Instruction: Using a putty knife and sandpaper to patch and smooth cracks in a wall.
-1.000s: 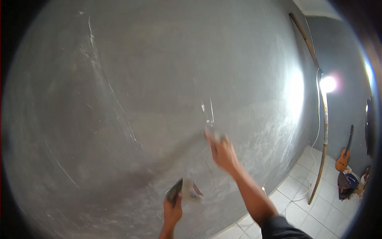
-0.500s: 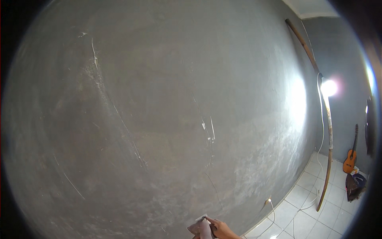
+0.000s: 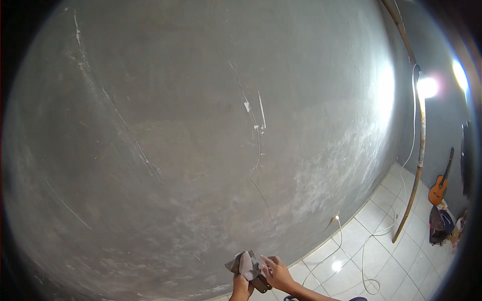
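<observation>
1. From the head view, I am holding a folded sheet of grey sandpaper (image 3: 244,264) low in front of me, just off the grey wall (image 3: 201,150).
2. My left hand (image 3: 241,287) is curling its fingers around the sandpaper from below, gripping its lower part.
3. My right hand (image 3: 276,273) is pinching the sandpaper's right edge, where a darker flap is hanging down, with fingers and thumb pressed together.
4. No container is showing in this view.
5. The wall is carrying white scratches and a thin crack (image 3: 256,135) above my hands.
6. A white cable (image 3: 346,241) is trailing across the tiled floor (image 3: 381,251) to my right.
7. A long bent pole (image 3: 419,150) is leaning by the corner near a bright lamp (image 3: 427,86).
8. A guitar (image 3: 442,180) is standing against the far wall, with a dark bag (image 3: 439,226) below it.
9. Nothing is standing between my hands and the wall.
</observation>
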